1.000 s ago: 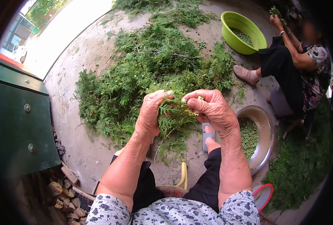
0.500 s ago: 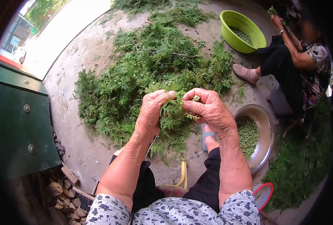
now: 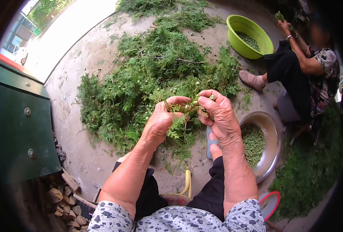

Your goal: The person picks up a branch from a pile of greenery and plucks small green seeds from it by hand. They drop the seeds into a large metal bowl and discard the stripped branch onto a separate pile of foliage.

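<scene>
Between my two hands is a green sprig (image 3: 175, 127) with small pale cones. My left hand (image 3: 162, 118) is closed round its stem and leaves. At the sprig's upper right, the fingers of my right hand (image 3: 218, 112) pinch small pale green cones (image 3: 212, 98). Beyond and below my hands spreads a large heap of cut green branches (image 3: 140, 85). To the right of my right forearm stands a metal basin (image 3: 272, 143) holding many small green cones (image 3: 253, 145).
A lime green basin (image 3: 233, 24) with cones stands at the upper right, near a seated person (image 3: 310, 65) holding a sprig. Dark green cabinet (image 3: 21, 131) on the left, chopped wood (image 3: 69, 205) below it. A red-rimmed object (image 3: 271, 205) lies lower right; more greenery (image 3: 310, 178) beyond.
My right hand has shifted slightly up and right along the sprig, its fingertips now on another part. My left hand has turned a little. The view has shifted slightly.
</scene>
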Demonstrator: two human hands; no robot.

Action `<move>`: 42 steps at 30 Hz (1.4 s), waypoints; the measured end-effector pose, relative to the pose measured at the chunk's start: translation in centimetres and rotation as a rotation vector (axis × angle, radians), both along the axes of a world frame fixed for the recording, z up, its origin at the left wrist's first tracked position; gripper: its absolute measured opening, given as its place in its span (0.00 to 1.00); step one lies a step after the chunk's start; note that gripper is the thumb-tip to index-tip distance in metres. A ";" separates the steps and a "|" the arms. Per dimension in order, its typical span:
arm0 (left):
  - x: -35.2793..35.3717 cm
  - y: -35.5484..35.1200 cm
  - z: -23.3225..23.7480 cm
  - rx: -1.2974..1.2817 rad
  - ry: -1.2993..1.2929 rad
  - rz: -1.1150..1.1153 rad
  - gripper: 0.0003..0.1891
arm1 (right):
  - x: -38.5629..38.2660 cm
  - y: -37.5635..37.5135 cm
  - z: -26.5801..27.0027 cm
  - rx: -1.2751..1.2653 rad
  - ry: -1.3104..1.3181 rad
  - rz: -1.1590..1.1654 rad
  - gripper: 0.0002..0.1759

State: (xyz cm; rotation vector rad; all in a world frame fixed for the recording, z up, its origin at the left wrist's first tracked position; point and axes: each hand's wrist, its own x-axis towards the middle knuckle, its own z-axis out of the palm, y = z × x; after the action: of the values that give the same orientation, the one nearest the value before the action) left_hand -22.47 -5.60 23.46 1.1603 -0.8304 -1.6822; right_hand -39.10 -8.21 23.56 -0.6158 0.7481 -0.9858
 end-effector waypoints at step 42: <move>1.9 0.9 0.1 -1.080 -1.500 0.246 0.17 | -0.4 -0.2 1.5 0.014 -0.019 -0.244 0.12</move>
State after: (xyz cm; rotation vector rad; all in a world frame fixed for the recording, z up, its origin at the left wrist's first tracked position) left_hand -20.54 -4.68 23.57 1.4176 -1.9724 0.2648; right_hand -39.54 -8.42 25.05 -0.5093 0.8259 -1.2078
